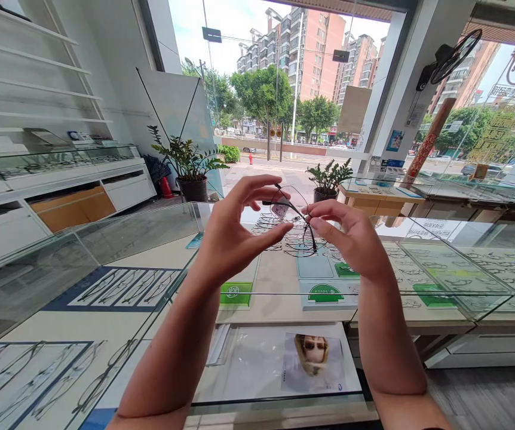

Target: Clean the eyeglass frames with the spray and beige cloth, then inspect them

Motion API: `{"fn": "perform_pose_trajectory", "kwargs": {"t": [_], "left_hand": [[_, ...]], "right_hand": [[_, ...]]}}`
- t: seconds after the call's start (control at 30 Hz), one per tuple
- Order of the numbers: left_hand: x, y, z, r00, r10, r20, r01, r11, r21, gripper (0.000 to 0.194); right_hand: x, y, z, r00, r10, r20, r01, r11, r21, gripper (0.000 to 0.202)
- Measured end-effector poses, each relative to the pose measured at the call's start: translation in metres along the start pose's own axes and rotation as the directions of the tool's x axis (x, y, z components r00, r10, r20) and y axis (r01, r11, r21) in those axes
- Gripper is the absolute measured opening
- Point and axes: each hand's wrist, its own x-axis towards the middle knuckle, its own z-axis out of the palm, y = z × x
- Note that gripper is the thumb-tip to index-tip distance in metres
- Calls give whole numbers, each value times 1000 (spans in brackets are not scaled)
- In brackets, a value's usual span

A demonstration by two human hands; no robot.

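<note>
A pair of thin dark-rimmed eyeglasses point(294, 206) is held up over the glass counter, tilted, with its temples crossing the rims. My right hand point(345, 233) pinches it at one side between thumb and fingers. Around its other side my left hand point(235, 230) is open, thumb and fingers wide apart. Those fingertips are close to a dark temple tip; whether they touch it I cannot tell. Below and behind the eyeglasses, several other frames point(269, 224) lie in rows inside the case and partly blend with them.
The glass counter point(279, 294) holds green-and-white cards point(325, 292) and a navy tray of eyeglasses point(123, 286). A drawer point(248, 376) stands open in front, with a printed photo sheet point(313, 361) in it. Potted plants point(190, 161) and a large window are beyond.
</note>
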Motion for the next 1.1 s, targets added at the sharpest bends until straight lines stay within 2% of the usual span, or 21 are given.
{"fn": "perform_pose_trajectory", "kwargs": {"t": [0.13, 0.27, 0.47, 0.63, 0.7, 0.77, 0.83, 0.9, 0.97, 1.03, 1.1], "left_hand": [[-1, 0, -3, 998, 10, 56, -7, 998, -57, 68], [-1, 0, -5, 996, 9, 92, 0, 996, -95, 69], [-3, 0, -5, 994, 19, 111, -10, 997, -82, 69], [-3, 2, -4, 990, 57, 130, -50, 997, -60, 67], [-2, 2, -3, 993, 82, 87, -81, 997, -16, 70], [-1, 3, -3, 993, 116, -31, -114, 991, 64, 69], [0, 4, -2, 977, 122, -174, -99, 986, 138, 48], [0, 6, -1, 974, 45, -220, -13, 989, 145, 27], [-1, 9, 1, 989, -88, -120, 99, 991, 91, 34], [-1, 12, 5, 981, -191, 14, 191, 981, 31, 40], [0, 13, 9, 967, -247, 57, 248, 969, -12, 44]], "right_hand": [[0, 2, -1, 989, 99, 109, -114, 983, 146, 14], [1, 1, -5, 977, 115, 178, -153, 963, 221, 17], [1, -4, -6, 976, 113, 185, -155, 960, 233, 23], [1, -5, -5, 982, 99, 158, -135, 963, 234, 16], [2, -3, -4, 988, 103, 114, -127, 965, 229, 14], [3, 0, 0, 994, 109, 24, -112, 974, 198, 12], [3, 3, 5, 993, 88, -84, -77, 989, 124, 11], [3, 3, 12, 984, 17, -175, -14, 1000, 18, 11], [2, 1, 21, 968, -90, -233, 67, 992, -105, 12], [0, -3, 31, 948, -192, -253, 134, 964, -229, 13], [-2, -7, 39, 937, -254, -241, 172, 933, -316, 14]]}}
